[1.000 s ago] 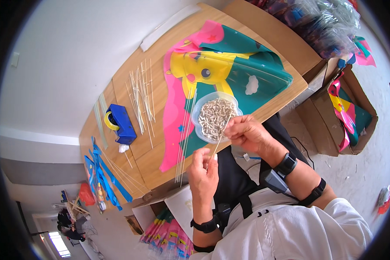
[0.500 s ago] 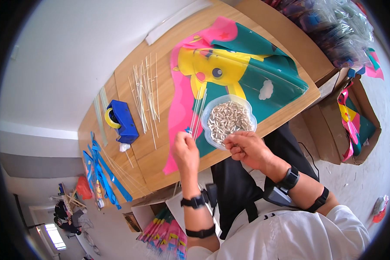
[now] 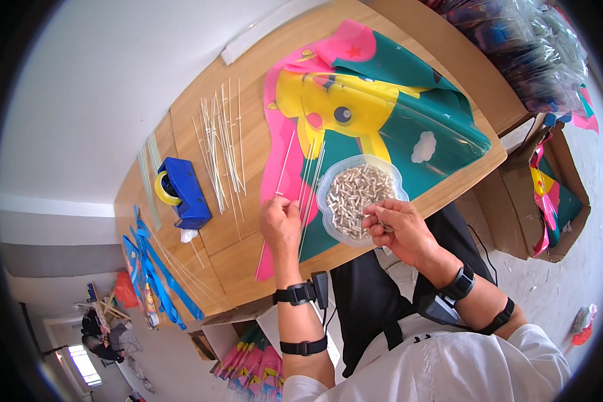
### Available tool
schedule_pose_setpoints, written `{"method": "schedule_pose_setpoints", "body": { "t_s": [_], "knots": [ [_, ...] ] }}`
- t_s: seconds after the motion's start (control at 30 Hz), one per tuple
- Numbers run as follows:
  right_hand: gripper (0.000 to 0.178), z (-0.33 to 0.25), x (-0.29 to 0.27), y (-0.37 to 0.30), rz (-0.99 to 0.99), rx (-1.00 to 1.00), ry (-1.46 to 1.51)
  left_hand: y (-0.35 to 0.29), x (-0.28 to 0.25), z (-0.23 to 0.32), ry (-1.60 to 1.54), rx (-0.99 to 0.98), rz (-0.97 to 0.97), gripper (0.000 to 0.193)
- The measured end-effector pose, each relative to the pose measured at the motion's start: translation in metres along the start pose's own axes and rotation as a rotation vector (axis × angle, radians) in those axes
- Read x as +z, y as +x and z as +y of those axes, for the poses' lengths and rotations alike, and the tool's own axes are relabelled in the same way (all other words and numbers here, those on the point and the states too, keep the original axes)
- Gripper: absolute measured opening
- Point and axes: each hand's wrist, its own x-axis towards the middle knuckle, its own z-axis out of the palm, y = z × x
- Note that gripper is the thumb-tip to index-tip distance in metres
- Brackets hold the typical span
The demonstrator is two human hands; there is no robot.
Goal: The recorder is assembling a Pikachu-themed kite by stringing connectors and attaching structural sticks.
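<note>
**Q:** Wooden tabletop (image 3: 248,261), pale and long, carried the work; what lay under the hands?

**A:** A thin white rod (image 3: 285,164) lay on a printed plastic kite sheet in pink, yellow and teal (image 3: 382,114), near its pink edge. The left hand (image 3: 281,224) rested on the sheet with fingertips pinched together at the rod's near end. The right hand (image 3: 398,231) curled over the rim of a clear scalloped plastic tray of short pale tube pieces (image 3: 355,194), fingers closed on one or more pieces; how many could not be told.

**Q:** How was the step best handled?

**A:** Judged from the pose, the rod end wanted a steady pinch, held flat to the sheet, while a single tube piece was brought straight along the rod's line.

**Q:** What room and edges applied?

**A:** The tray sat near the table's front edge, just beside the right hand, so an outward nudge risked a spill. A loose spread of white rods (image 3: 221,147) and a blue tape dispenser (image 3: 184,191) lay to the left, apart from the hands. Blue strips (image 3: 157,275) hung at the far left end. An open cardboard box (image 3: 549,194) stood on the floor to the right.
</note>
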Motion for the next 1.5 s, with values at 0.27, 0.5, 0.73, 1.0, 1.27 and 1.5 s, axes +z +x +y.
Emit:
{"method": "schedule_pose_setpoints", "body": {
  "t_s": [0.27, 0.5, 0.73, 1.0, 1.27, 1.5],
  "knots": [
    [0.016, -0.002, 0.0, 0.005, -0.1, -0.028, 0.058, -0.003, 0.004, -0.003, 0.256, 0.1, 0.006, 0.011],
    [0.018, -0.001, -0.006, 0.004, -0.06, -0.112, 0.041, -0.008, 0.008, -0.003, 0.246, 0.228, 0.077, 0.01],
    [0.019, -0.001, -0.003, 0.0, -0.061, -0.193, 0.133, -0.006, 0.007, -0.004, 0.391, 0.229, 0.033, 0.004],
    [0.007, 0.002, -0.01, -0.002, -0.02, -0.19, 0.173, -0.007, 0.006, -0.005, 0.261, 0.254, 0.032, 0.002],
    [0.006, -0.001, -0.014, -0.001, -0.122, -0.158, 0.356, -0.006, 0.011, -0.009, 0.262, 0.192, 0.066, 0.01],
    [0.007, -0.002, -0.018, 0.002, -0.128, -0.152, 0.398, -0.026, -0.022, 0.018, 0.082, 0.179, 0.142, 0.006]
  ]
}}
